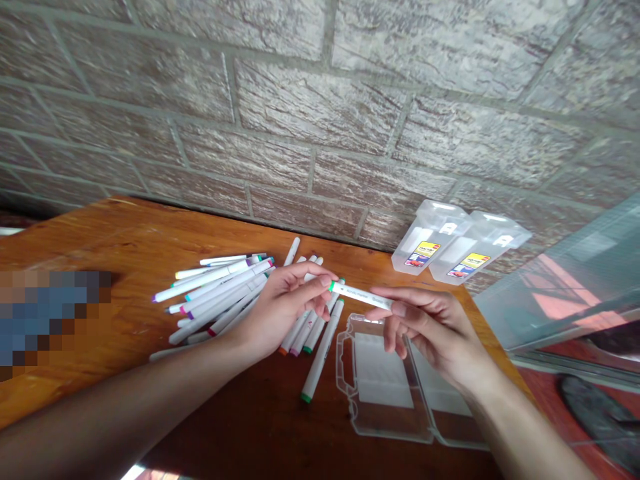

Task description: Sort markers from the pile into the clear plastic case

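Note:
A white marker point(357, 293) with a green end and printed lettering is held level between my two hands. My left hand point(290, 300) pinches its green end, and my right hand point(425, 323) grips the other end between thumb and fingers. Below and behind my left hand lie several loose markers point(315, 327), one with a green end point(320, 360) lying apart at the front. Further left is a larger heap of markers point(220, 287) with ends of many colours. Under my right hand an open clear plastic case point(385, 420) lies flat, partly hidden by the hand.
Two clear plastic boxes point(453, 243) with yellow labels stand at the back right of the wooden table point(135, 227). A brick wall point(320, 133) rises behind the table. On the right is a glass panel point(575, 280). A pixelated patch covers the left edge.

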`<state>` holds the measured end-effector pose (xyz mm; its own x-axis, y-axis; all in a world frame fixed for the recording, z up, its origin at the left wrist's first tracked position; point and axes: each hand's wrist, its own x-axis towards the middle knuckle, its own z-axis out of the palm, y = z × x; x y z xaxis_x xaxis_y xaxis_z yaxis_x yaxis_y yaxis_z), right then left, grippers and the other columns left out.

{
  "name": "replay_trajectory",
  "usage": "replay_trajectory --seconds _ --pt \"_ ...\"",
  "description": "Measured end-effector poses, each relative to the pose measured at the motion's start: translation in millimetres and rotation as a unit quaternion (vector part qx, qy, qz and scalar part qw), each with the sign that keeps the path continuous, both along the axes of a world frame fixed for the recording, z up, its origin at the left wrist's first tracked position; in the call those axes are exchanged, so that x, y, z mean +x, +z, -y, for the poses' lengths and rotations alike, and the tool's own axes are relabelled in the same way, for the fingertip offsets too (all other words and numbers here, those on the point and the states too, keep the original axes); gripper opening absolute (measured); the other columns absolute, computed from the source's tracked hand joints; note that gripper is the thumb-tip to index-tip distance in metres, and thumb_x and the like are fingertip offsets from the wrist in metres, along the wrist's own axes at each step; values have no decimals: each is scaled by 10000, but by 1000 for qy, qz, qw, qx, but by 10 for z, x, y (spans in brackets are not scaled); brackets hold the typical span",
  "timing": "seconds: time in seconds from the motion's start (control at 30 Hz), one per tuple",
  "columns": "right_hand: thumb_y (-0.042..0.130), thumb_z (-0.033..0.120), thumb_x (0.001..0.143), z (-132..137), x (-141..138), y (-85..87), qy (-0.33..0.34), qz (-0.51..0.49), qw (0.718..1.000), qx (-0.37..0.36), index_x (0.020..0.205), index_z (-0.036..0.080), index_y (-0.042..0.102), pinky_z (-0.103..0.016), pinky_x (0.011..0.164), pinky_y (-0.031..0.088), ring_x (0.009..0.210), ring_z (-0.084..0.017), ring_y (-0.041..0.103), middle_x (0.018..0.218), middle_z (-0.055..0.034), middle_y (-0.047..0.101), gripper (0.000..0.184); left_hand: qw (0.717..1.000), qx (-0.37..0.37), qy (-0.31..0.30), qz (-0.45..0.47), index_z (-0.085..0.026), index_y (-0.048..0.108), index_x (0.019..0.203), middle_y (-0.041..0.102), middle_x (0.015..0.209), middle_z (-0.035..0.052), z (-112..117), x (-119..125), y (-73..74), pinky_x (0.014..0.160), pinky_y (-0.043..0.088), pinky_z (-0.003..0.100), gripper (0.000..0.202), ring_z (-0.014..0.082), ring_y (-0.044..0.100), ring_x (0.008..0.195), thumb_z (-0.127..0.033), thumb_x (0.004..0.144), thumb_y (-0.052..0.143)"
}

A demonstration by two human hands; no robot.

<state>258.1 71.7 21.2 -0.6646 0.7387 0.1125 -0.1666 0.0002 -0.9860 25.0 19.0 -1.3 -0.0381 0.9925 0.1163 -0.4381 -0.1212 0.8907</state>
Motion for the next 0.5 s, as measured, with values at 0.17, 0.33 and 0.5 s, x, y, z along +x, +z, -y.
replay_trajectory --seconds 0.17,0.33,0.5 --pt "719 266 925 13 -10 38 2 -15 999 -37 1166 222 812 -245 483 527 570 -173 728 971 -149 831 263 1000 -7 1 8 -147 746 859 635 689 -7 5 -4 6 573 561 238 150 100 571 575 -289 841 792" --pt "708 282 917 35 -13 69 -9 -9 998 -58 1148 204 820 -261 470 523 551 -183 723 984 -161 829 269 1000 -5 6 14 -138 756 849 641 701 7 6 8 29 569 564 244 166 115 588 608 -295 824 806" --pt "733 307 909 40 -11 65 2 -9 999 -46 1191 222 806 -255 484 538 564 -177 730 997 -158 829 303 1000 -4 3 19 -139 754 847 633 691 1 5 1 19 570 559 235 150 103 577 591 -281 836 797"
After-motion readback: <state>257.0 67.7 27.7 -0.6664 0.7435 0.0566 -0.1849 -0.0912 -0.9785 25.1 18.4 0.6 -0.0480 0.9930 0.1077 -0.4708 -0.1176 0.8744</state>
